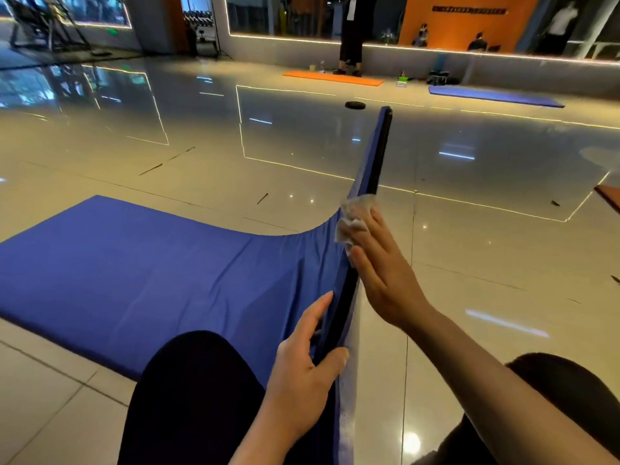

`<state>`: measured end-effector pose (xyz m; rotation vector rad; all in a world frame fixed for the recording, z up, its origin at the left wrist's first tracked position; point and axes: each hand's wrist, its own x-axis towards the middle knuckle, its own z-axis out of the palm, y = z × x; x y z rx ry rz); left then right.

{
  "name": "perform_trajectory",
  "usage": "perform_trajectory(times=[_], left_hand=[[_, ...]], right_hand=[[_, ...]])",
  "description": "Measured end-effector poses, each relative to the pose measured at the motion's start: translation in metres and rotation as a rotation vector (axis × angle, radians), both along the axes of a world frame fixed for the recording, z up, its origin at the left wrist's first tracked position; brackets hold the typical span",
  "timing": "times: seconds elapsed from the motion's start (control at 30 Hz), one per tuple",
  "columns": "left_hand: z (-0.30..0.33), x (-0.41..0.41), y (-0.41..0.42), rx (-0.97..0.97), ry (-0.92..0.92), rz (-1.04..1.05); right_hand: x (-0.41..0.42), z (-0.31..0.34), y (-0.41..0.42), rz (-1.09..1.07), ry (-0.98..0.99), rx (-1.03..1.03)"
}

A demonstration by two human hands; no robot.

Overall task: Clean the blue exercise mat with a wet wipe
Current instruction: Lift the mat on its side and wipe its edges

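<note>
From the head camera, the blue exercise mat (141,263) lies on the glossy tiled floor (235,156), its near right edge lifted upright between the knees. The left hand (305,360) grips that raised edge, thumb hooked over it. The right hand (379,273) presses a crumpled wet wipe (352,219) flat against the edge's outer face, fingers straight.

Beyond the blue mat (161,263) with its black edge sit an orange mat (332,78) and a second blue mat (493,96) on glossy beige floor tiles (201,156).
</note>
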<state>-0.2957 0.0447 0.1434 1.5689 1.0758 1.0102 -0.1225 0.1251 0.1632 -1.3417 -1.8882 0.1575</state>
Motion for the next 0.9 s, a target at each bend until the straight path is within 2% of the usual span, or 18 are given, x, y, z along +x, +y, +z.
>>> perform_trajectory(times=[0.1, 0.17, 0.23, 0.4, 0.53, 0.63, 0.7, 0.8, 0.9], left_hand=[[-0.002, 0.001, -0.003, -0.008, 0.002, -0.009], [-0.003, -0.002, -0.003, -0.007, -0.010, 0.004], [-0.005, -0.009, -0.009, -0.015, -0.010, -0.018], [-0.009, -0.026, -0.034, 0.021, -0.019, -0.045], [-0.021, -0.013, -0.026, -0.034, -0.003, -0.040], [-0.028, -0.002, -0.025, -0.042, 0.004, -0.041], [-0.031, 0.001, -0.024, -0.054, -0.008, -0.027], [-0.027, -0.007, -0.023, -0.057, -0.015, -0.047], [-0.025, -0.017, -0.027, -0.045, -0.009, -0.059]], right_hand=[[0.000, -0.014, -0.009, 0.041, 0.009, 0.000], [0.007, -0.004, 0.005, 0.041, -0.074, 0.017], [0.019, 0.015, 0.030, -0.003, -0.072, 0.029], [0.041, 0.078, 0.090, -0.021, 0.068, 0.154], [0.022, 0.045, 0.080, -0.055, 0.220, 0.128], [0.018, 0.010, 0.052, -0.005, 0.154, 0.044], [0.026, 0.009, 0.047, 0.007, 0.105, 0.027], [0.044, 0.034, 0.061, -0.002, -0.002, 0.067], [0.060, 0.071, 0.095, -0.059, -0.021, 0.102]])
